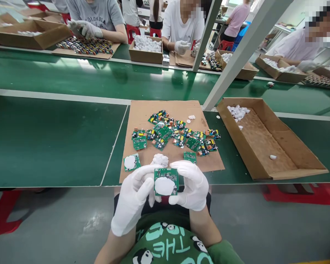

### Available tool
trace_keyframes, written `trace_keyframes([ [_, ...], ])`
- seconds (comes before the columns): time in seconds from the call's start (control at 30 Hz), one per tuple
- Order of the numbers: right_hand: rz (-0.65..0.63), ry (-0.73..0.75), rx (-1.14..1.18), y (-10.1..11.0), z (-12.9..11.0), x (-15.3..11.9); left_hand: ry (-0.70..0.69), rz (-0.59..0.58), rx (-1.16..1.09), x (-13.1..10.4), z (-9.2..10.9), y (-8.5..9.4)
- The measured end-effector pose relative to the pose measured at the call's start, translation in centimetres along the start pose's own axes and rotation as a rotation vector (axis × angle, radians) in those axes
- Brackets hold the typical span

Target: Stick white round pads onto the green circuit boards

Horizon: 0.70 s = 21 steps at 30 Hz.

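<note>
From my remote view, the green workbench (pixel 57 139) spans the scene; clock positions are read from the held circuit board (pixel 166 174). At two o'clock stands a cardboard box (pixel 269 145), white pieces (pixel 238 113) heaped toward its eleven o'clock corner. At twelve o'clock lies a cardboard sheet (pixel 143 110) bearing a cluster of boards (pixel 162 130). I see the left hand (pixel 137 192) partly closed, thumb and fingers pinching the held circuit board's nine o'clock edge. The right hand (pixel 191 187) curves in a C, gripping the three o'clock side. A disc-bearing board (pixel 132 162) lies at ten o'clock. A white disc (pixel 165 186) covers much of the held circuit board.
</note>
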State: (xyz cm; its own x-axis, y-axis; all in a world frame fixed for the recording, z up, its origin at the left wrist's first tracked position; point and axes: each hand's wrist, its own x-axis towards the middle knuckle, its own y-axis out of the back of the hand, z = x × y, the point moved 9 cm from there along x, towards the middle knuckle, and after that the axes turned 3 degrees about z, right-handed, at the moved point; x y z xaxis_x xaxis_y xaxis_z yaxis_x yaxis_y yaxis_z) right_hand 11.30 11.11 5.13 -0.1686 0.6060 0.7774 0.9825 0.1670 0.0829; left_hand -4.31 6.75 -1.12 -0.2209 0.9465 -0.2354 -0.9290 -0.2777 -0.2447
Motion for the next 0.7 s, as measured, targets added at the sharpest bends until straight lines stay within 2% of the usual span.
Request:
trace_keyframes([
  [0.1, -0.034, 0.032, -0.046, -0.1, -0.1, 0.2, -0.017, -0.04, 0.075, 0.3, 0.4, -0.1],
  [0.17, -0.1, 0.053, -0.056, -0.3, -0.1, 0.2, -0.002, -0.079, 0.102, 0.2, 0.3, -0.3],
  [0.27, -0.215, 0.067, -0.065, -0.4, 0.1, -0.2, 0.052, -0.182, 0.045, -0.4, -0.9, -1.2],
  [0.33, -0.275, 0.054, -0.089, -0.4, 0.5, -0.7, 0.08, -0.207, 0.024, -1.0, -1.9, -1.3],
  [0.43, -0.312, 0.04, -0.157, -0.4, 0.8, -1.7, 0.104, -0.186, 0.128, -1.5, -2.9, -0.3],
  [0.5, -0.292, 0.049, -0.228, -0.6, 0.7, -2.1, 0.065, -0.09, 0.277, -1.3, -2.2, 1.7],
  [0.53, -0.276, 0.057, -0.268, -0.8, 0.6, -2.2, 0.012, 0.009, 0.368, -0.9, -1.2, 3.3],
  [0.6, -0.261, 0.072, -0.339, -1.8, 0.6, -2.4, -0.162, 0.267, 0.56, -0.3, 2.1, 6.6],
  [0.63, -0.267, 0.084, -0.364, -2.6, 0.5, -2.4, -0.261, 0.376, 0.691, 0.1, 3.8, 7.6],
  [0.67, -0.278, 0.098, -0.38, -3.5, 0.5, -2.5, -0.348, 0.446, 0.836, 0.6, 5.4, 8.1],
  [0.7, -0.288, 0.115, -0.392, -4.4, 0.6, -2.5, -0.4, 0.442, 0.996, 1.5, 6.3, 7.8],
])
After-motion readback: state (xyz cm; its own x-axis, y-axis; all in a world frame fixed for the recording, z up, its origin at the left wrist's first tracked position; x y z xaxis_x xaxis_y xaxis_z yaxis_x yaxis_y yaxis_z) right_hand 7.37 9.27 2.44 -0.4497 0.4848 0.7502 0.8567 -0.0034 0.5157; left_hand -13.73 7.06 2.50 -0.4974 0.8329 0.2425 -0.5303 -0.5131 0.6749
